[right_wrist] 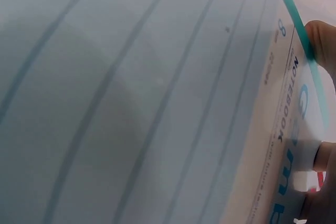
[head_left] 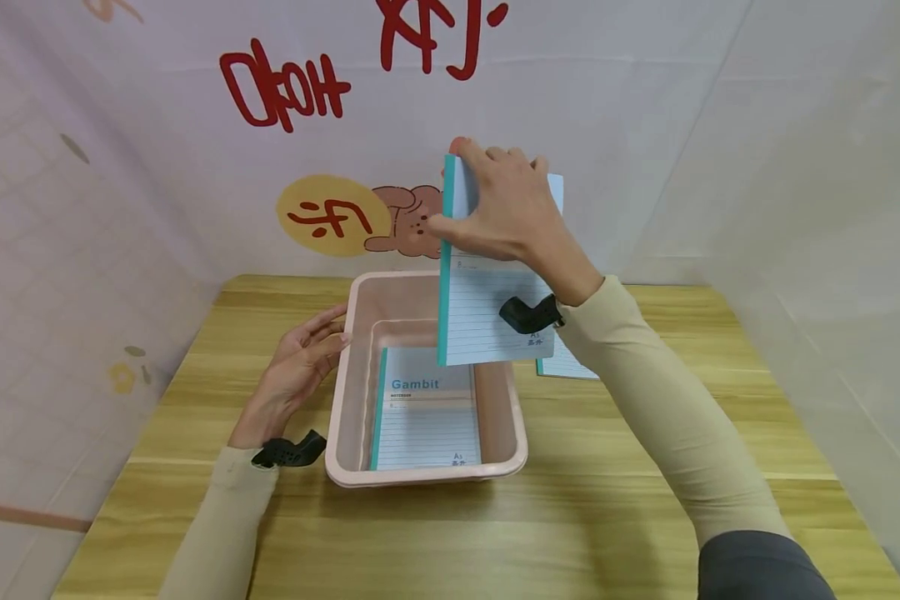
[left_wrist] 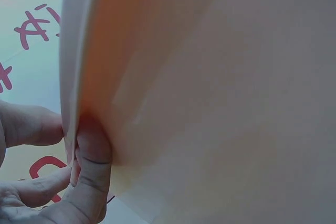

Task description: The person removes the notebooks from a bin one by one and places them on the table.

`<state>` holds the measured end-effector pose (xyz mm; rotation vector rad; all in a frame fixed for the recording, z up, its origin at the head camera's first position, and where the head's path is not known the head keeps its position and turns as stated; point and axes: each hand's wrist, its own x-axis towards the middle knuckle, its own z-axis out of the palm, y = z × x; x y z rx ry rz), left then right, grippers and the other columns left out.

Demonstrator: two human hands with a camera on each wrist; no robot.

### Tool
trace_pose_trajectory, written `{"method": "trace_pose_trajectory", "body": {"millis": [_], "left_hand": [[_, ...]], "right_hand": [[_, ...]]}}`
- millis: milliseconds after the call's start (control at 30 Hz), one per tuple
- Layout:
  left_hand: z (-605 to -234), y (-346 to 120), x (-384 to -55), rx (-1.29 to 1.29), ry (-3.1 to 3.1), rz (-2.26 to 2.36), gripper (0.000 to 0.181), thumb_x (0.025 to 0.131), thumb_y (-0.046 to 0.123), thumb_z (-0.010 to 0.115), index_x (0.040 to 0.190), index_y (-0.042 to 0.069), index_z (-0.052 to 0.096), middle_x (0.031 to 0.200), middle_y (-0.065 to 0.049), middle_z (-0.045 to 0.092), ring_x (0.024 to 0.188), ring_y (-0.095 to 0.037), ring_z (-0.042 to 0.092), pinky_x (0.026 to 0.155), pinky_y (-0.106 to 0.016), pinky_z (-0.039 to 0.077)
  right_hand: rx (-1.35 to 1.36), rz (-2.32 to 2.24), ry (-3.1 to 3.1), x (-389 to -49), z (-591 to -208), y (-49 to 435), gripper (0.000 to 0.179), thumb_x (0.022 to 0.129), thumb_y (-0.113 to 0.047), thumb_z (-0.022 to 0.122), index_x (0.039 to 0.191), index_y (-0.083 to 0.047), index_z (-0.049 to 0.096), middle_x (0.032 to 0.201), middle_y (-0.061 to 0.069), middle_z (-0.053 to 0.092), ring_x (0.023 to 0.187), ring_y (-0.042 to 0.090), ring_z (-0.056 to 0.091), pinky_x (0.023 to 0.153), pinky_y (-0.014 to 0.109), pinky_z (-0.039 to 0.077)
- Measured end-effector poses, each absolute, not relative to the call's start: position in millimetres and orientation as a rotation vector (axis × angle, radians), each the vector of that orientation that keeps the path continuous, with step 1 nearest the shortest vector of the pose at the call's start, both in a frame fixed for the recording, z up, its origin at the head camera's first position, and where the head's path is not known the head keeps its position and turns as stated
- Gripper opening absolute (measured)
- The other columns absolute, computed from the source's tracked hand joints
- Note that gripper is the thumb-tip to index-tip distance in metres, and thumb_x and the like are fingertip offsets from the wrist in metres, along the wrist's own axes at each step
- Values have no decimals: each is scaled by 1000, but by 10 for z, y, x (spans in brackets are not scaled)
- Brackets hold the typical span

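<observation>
Head view: one notebook [head_left: 480, 304], raised upright, long side near vertical, hanging below the right hand [head_left: 506, 204], which grips its top and spine; pink bin [head_left: 427, 477] below, leftward. Left hand [head_left: 296, 367] pinches bin's left rim. Second notebook [head_left: 429, 429] flat inside, marked "Gambit" ("NOTEBOOK" beneath, small from here). Third notebook [head_left: 566, 362], partly hidden, on table [head_left: 607, 500], right.

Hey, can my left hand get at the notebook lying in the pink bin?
Probably yes: the left hand is right beside the pink bin, whose open top leaves the notebook accessible. It would likely have to release the rim first.
</observation>
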<state>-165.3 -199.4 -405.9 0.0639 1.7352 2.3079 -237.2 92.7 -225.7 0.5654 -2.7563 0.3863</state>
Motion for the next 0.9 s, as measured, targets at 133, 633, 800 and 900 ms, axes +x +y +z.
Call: {"method": "trace_pose_trajectory", "body": {"millis": [133, 633, 800, 900], "left_hand": [[-4061, -1987, -1664, 70, 1755, 2299, 64, 102, 3, 61, 159, 1, 31, 126, -6, 58, 99, -9, 67, 86, -20, 60], [-4067, -1999, -1659, 56, 1767, 2289, 66, 101, 3, 63, 159, 3, 32, 124, -5, 58, 98, -9, 68, 84, -19, 60], [-4056, -2015, -1638, 60, 1775, 2287, 66, 101, 4, 63, 159, 2, 32, 124, -5, 58, 98, -8, 68, 85, -19, 60], [-4057, -2016, -1639, 80, 1765, 2295, 67, 101, 3, 63, 159, 1, 31, 124, -5, 59, 98, -8, 68, 86, -20, 60]], "right_hand": [[512, 385, -2765, -2441, -2265, 1184, 73, 83, -60, 59, 139, -15, 49, 113, 13, 61, 105, 32, 50, 89, 50, 31], [355, 367, -2777, -2744, -2466, 2097, 59, 83, -52, 59, 122, -8, 52, 101, 16, 60, 97, 37, 50, 80, 52, 25], [293, 361, -2789, -2813, -2587, 2379, 60, 83, -53, 62, 117, -5, 51, 99, 17, 58, 93, 39, 48, 78, 52, 24], [240, 346, -2811, -2832, -2661, 2549, 62, 83, -54, 62, 117, -4, 51, 102, 19, 58, 95, 41, 48, 79, 54, 24]]}}
